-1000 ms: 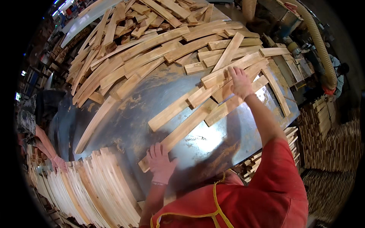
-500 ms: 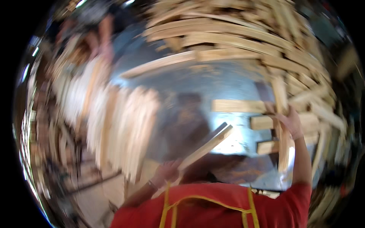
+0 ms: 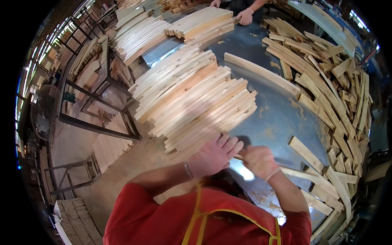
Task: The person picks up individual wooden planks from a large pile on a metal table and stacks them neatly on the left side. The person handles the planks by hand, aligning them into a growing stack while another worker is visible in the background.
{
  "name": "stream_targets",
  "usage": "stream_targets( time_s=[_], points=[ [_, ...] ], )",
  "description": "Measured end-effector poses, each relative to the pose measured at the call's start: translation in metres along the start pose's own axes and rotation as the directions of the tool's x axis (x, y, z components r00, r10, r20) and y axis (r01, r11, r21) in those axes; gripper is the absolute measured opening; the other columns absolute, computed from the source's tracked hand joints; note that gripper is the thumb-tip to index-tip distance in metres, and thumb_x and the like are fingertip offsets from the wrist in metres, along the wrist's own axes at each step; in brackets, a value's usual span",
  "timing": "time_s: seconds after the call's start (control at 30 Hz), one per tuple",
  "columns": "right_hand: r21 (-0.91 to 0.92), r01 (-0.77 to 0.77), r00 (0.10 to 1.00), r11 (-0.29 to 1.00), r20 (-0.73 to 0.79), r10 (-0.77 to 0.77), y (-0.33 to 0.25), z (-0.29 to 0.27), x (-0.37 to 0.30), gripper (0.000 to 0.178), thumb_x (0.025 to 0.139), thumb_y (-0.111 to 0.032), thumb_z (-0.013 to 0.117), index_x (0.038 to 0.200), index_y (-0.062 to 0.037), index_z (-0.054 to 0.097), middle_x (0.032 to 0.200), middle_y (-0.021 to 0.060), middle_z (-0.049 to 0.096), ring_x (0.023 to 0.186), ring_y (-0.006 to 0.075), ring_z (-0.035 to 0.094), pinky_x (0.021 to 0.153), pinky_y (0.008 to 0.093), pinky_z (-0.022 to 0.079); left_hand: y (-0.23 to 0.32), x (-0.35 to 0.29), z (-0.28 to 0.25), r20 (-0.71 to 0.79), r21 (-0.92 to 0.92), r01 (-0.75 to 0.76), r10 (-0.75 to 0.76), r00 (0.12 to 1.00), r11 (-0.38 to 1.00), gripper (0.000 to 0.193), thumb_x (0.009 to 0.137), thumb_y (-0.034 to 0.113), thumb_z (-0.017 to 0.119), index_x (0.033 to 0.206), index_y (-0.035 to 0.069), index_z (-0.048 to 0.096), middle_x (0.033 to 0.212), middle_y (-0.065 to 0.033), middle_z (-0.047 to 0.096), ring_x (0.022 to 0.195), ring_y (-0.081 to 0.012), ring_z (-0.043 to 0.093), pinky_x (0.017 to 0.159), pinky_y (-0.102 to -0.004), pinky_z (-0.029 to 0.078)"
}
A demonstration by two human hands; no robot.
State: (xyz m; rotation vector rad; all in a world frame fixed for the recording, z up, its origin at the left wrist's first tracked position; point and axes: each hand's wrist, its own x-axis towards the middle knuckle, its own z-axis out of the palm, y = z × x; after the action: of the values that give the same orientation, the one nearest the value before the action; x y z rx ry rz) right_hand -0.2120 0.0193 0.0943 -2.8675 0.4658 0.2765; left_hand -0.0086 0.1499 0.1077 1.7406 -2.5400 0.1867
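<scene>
My left hand (image 3: 215, 156), in a pale glove, is beside the near edge of a broad row of wooden strips (image 3: 196, 96). Its fingers are extended and slightly apart, palm side hidden. Close to its fingertips, my right hand (image 3: 259, 162), also gloved, has its fingers curled round a wooden strip (image 3: 289, 172). A short dark end of wood shows between the two hands; most of the grip is covered by the fingers. The strips in the row lie side by side with uneven ends, on a smooth grey metal table (image 3: 271, 122).
Loose boards (image 3: 326, 81) pile along the table's right side. A single strip (image 3: 261, 73) lies across its middle. At the far end, a co-worker's gloved hand (image 3: 246, 16) rests by another stack (image 3: 204, 22). A dark metal frame (image 3: 98, 130) and a fan (image 3: 45, 112) stand at left.
My view has swung left, toward the row of strips. My hands, apart before with a strip in the left, have come close together in front of me.
</scene>
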Motion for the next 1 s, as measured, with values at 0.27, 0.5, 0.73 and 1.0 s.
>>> stream_targets(
  time_s=[0.27,0.5,0.73,1.0],
  points=[
    [0.205,-0.295,0.764,0.933,-0.537,0.359,-0.008,-0.020,-0.001,0.047,0.089,-0.033,0.077,0.129,-0.0102,0.069,0.127,0.0128,0.070,0.118,0.0336,0.064,0.103,0.0485,0.051,-0.148,-0.079,0.027,0.086,0.003,0.610,-0.608,0.789,0.793,0.020,0.096,0.020,0.063,0.108,0.009,0.075,0.092,-0.0108,0.073,0.081,-0.0276,0.073,0.068,-0.0409,0.061],
    [0.534,-0.524,0.749,0.664,-0.082,0.657,-0.006,0.074,-0.112,0.043,0.096,-0.043,0.064,0.124,-0.0118,0.071,0.119,0.0169,0.074,0.120,0.0397,0.065,0.104,0.0504,0.052,-0.265,-0.194,0.092,0.009,0.218,0.757,-0.777,0.629,0.615,0.081,0.083,0.037,0.073,0.156,0.006,0.054,0.159,-0.0301,0.048,0.140,-0.0474,0.053,0.120,-0.0509,0.042],
    [0.449,-0.858,0.120,0.252,-0.301,0.946,0.095,0.173,-0.297,0.046,0.093,-0.036,0.070,0.133,-0.0136,0.069,0.119,0.0160,0.074,0.113,0.0360,0.069,0.100,0.0469,0.056,-0.214,-0.108,0.060,0.136,0.453,0.726,-0.844,0.518,0.518,0.090,0.089,0.035,0.072,0.168,0.014,0.034,0.164,-0.0237,0.044,0.150,-0.0404,0.044,0.123,-0.0477,0.041],
    [-0.022,-0.991,-0.123,-0.129,-0.181,0.976,0.263,0.154,-0.449,0.064,0.092,-0.021,0.069,0.153,-0.0173,0.051,0.155,0.0134,0.055,0.139,0.0378,0.055,0.111,0.0506,0.049,-0.015,0.143,0.097,0.192,-0.129,0.173,-0.147,0.970,0.976,0.091,0.087,0.043,0.080,0.163,0.011,0.043,0.169,-0.0155,0.041,0.158,-0.0357,0.034,0.131,-0.0490,0.023]
  ],
)
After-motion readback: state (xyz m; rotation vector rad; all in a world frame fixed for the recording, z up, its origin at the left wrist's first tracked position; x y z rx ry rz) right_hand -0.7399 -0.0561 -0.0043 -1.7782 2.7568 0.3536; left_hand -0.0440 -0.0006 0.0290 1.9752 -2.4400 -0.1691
